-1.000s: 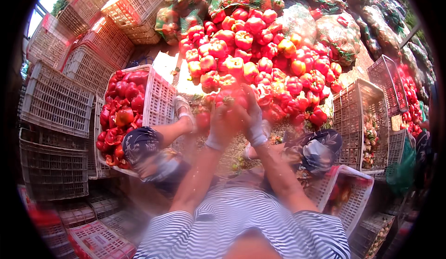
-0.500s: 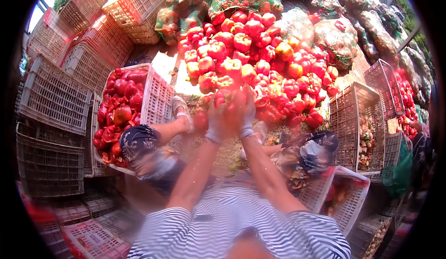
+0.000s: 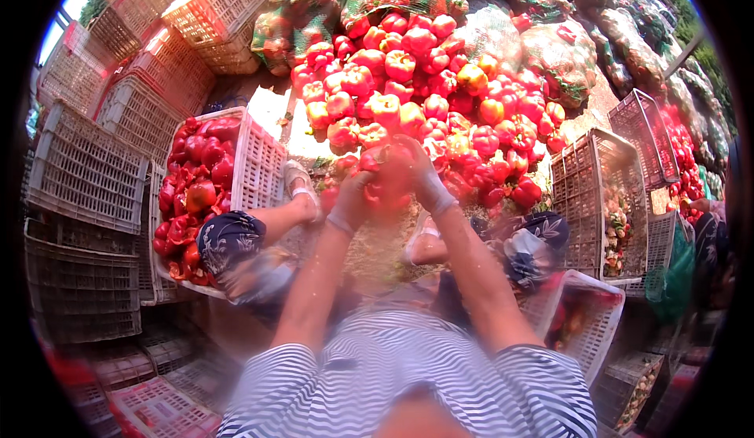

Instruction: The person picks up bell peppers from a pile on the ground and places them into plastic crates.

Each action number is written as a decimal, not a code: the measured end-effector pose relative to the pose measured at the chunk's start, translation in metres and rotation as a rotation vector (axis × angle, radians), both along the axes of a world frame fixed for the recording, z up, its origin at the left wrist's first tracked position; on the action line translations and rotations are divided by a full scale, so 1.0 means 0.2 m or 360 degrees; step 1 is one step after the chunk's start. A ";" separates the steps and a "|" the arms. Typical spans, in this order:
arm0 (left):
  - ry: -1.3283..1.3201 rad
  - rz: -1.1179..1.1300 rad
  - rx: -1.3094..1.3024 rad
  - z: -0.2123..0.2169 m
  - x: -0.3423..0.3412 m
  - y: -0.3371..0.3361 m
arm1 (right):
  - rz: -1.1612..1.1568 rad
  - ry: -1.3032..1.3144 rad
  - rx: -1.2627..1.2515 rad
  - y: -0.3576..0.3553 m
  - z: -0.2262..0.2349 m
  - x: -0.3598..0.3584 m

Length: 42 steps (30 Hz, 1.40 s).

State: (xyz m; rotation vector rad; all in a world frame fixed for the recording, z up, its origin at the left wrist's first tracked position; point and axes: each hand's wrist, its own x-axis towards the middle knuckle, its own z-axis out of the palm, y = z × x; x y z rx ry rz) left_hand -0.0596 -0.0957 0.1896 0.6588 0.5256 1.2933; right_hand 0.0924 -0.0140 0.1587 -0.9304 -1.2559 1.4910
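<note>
Red pepper [image 3: 384, 191] held, left hand [image 3: 351, 201] now farther from right hand [image 3: 422, 177]

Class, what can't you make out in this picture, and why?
Head view: whether the red pepper between left hand and right hand is whole or split; blurred.
Head view: bottom of the pepper-filled crate at left; covered by piled peppers.
Head view: exact contents of the white crate at lower right; blurred, shaded.
Head view: co-worker at far right; cut off by the picture's dark edge.

Blurry red pepper [image 3: 382, 191] between hands [image 3: 424, 183]
</note>
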 end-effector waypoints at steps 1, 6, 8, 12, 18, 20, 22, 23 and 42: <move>0.0163 0.0039 -0.0013 0.01 -0.01 0.01 | 0.0014 -0.0340 0.0424 0.00 0.03 0.03; 0.0674 0.0496 -0.0417 -0.14 0.03 0.04 | 0.0159 -0.1869 0.1449 -0.11 0.35 0.08; 0.0868 0.0592 -0.0584 -0.26 0.08 0.06 | 0.0221 -0.2136 0.1318 -0.13 0.28 0.04; 0.1054 0.0707 -0.0545 -0.23 0.20 0.01 | 0.0051 -0.2127 0.1273 -0.11 0.09 0.09; 0.1440 0.0695 0.0080 -0.81 0.01 0.03 | -0.0135 -0.1876 0.1002 -0.09 0.15 0.15; 0.1323 0.0657 -0.0031 -0.84 0.04 0.02 | 0.0024 -0.1918 0.1000 -0.01 0.13 0.21; 0.1423 0.0685 -0.0044 -0.88 0.02 0.01 | 0.0347 -0.1983 0.1130 0.00 0.13 0.21; 0.1482 0.0668 -0.0014 -0.89 -0.02 0.01 | 0.0307 -0.1943 0.0957 -0.01 0.13 0.22; 0.0337 0.0186 -0.0601 -0.02 0.04 0.23 | -0.1214 0.1528 -0.0119 0.10 0.47 1.85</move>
